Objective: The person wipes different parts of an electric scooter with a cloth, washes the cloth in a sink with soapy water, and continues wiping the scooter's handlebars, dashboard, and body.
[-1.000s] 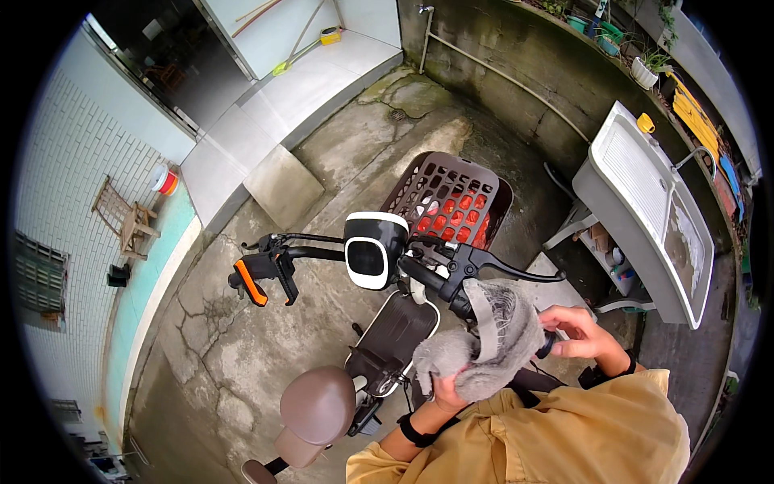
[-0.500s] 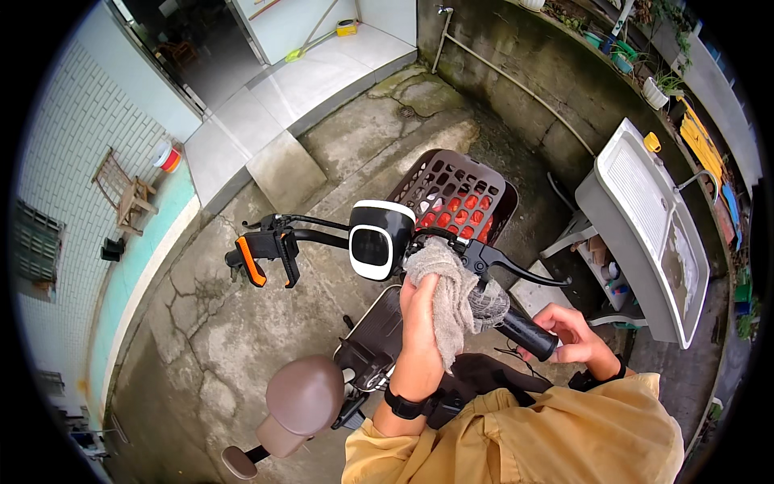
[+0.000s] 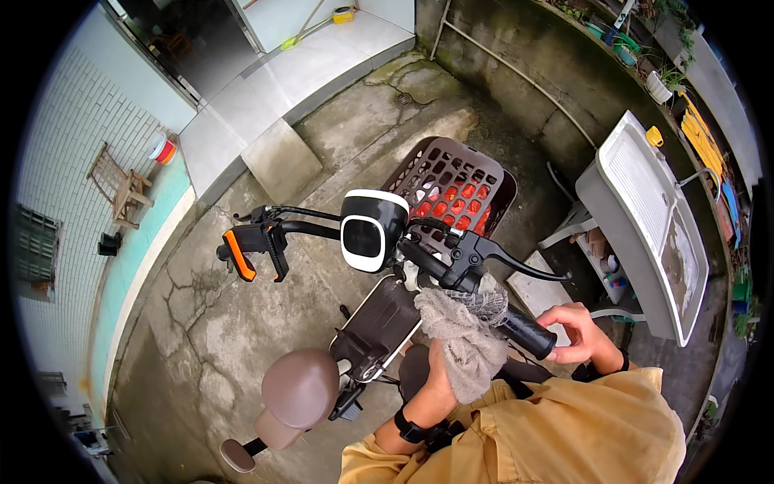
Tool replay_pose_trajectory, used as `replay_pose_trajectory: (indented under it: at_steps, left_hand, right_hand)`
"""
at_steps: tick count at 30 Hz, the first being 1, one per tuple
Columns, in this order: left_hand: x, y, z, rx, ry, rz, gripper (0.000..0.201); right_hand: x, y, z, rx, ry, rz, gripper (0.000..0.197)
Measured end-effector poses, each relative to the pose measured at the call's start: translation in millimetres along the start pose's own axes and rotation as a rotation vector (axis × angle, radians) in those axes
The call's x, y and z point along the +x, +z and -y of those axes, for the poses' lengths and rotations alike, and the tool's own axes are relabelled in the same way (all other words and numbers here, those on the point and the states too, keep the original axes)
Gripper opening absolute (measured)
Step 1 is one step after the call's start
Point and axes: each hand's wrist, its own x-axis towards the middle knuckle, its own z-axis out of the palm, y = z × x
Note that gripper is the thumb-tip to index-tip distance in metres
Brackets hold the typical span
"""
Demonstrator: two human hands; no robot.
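Your left hand [image 3: 439, 379] has its grip closed on the grey rag [image 3: 463, 335], pressed against the handlebar [image 3: 484, 302] just inside the black end grip [image 3: 528, 331]. Your right hand [image 3: 582, 335] curls loosely round that end. The rag looks soft and limp: bunch it. It hides your left fingers.

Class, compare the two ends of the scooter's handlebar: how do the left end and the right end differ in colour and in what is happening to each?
The left handlebar end carries orange trim; the right handlebar end is plain black. No hand is on the left end, while the right hand steadies the right end by its tip. The left hand presses a grey rag against the right end; the left end has none. Both ends carry a brake lever.
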Motion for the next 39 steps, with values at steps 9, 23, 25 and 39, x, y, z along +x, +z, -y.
replay_pose_trajectory:
  at_steps: [9, 23, 25, 39]
  left_hand:
    - [-11, 2, 4, 0.563, -0.123, 0.334, 0.043]
    - [133, -75, -39, -0.451, 0.387, 0.231, 0.055]
    - [139, -53, -43, -0.463, 0.390, 0.117, 0.059]
    - [108, -35, -32, -0.259, 0.807, -0.382, 0.065]
  right_hand:
    - [-5, -13, -29, 0.091, 0.008, 0.111, 0.036]
    - [8, 12, -45, 0.410, 0.411, 0.229, 0.056]
    - [-3, 12, -54, 0.426, 0.445, 0.164, 0.047]
    - [-16, 51, -88, 0.068, 0.707, 0.166, 0.025]
